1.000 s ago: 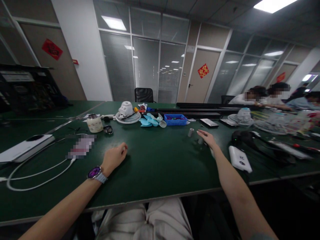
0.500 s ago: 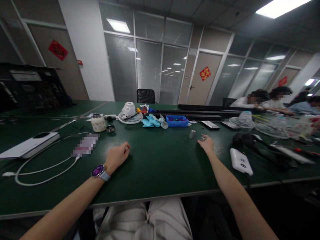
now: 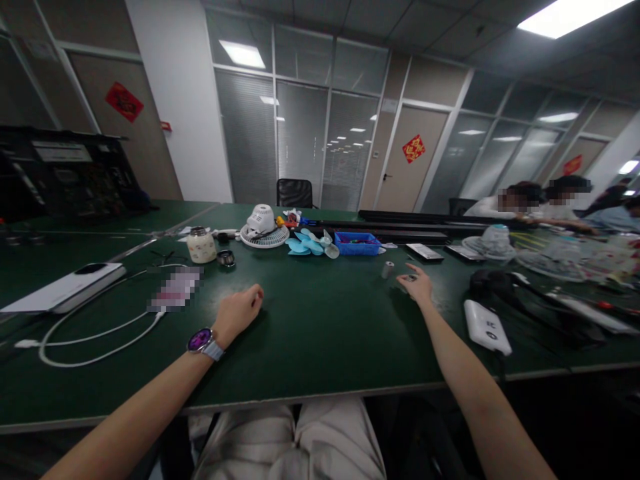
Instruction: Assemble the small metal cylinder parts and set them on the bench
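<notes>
My left hand (image 3: 241,308) rests on the green table (image 3: 320,333) curled into a loose fist, with nothing showing in it. A purple-faced watch (image 3: 202,341) sits on that wrist. My right hand (image 3: 418,287) lies farther out to the right. Its fingertips are pinched over a small dark piece that is too small to name. A small grey cylinder (image 3: 387,269) stands upright just left of that hand, apart from it.
A white fan grille with motor (image 3: 264,228), light blue fan blades (image 3: 310,244), a blue tray (image 3: 357,243) and a jar (image 3: 201,245) stand at the back. A white flat device (image 3: 67,287) and cable (image 3: 95,335) lie left. A white power bank (image 3: 487,327) lies right. Other people (image 3: 530,200) sit far right.
My right hand went from lying flat on the table to a pinch over a small piece and shifted slightly away. My left hand stayed where it was.
</notes>
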The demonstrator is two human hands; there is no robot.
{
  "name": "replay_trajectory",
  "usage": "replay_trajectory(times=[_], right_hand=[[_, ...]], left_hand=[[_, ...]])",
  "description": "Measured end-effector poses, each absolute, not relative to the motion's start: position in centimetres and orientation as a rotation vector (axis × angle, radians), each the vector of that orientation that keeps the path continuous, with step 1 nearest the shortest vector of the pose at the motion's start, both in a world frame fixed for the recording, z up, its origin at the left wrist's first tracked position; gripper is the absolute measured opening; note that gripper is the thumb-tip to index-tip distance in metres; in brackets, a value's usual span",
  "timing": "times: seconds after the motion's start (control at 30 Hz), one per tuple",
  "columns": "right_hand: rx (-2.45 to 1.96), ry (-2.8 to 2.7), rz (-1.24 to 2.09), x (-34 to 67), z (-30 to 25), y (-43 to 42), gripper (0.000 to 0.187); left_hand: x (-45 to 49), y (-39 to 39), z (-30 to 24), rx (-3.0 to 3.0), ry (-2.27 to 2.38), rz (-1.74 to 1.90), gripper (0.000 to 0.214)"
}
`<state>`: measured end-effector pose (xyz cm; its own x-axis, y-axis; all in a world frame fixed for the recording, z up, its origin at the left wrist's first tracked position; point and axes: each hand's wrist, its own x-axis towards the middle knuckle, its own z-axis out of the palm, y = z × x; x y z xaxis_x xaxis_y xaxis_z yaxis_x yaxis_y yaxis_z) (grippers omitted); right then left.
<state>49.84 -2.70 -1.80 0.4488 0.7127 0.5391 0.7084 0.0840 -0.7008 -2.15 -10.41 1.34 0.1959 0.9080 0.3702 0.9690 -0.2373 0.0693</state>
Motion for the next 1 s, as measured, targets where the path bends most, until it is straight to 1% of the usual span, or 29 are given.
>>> replay_trajectory(times=[0.13,0.27,0.43,0.53,1.0], right_hand=[[-1.374,-1.19,0.09,49.5,-0.6,-2.9,0.067],[-1.195,-1.064,0.034,49.8,0.7,-3.8,0.072],[-1.268,-1.165,0.086,50.6,0.8,-5.0,0.065],[-1.311,-1.211,0.102,50.7,0.5,-5.3,0.063],[-1.384,-1.262,-0.082,50.1,1.1,-6.4,0.049]], left_hand=[[-2.2,-10.4,1.4,-2.288,-1.837,-0.487,0.028],[-2.1,-10.5,1.5,-2.283,-1.845,-0.466,0.027],[-2.0,-10.7,1.7,-2.279,-1.848,-0.421,0.028],[-2.0,-10.7,1.7,-2.268,-1.848,-0.425,0.029],[-2.1,-10.9,1.8,-2.28,-1.841,-0.496,0.027]])
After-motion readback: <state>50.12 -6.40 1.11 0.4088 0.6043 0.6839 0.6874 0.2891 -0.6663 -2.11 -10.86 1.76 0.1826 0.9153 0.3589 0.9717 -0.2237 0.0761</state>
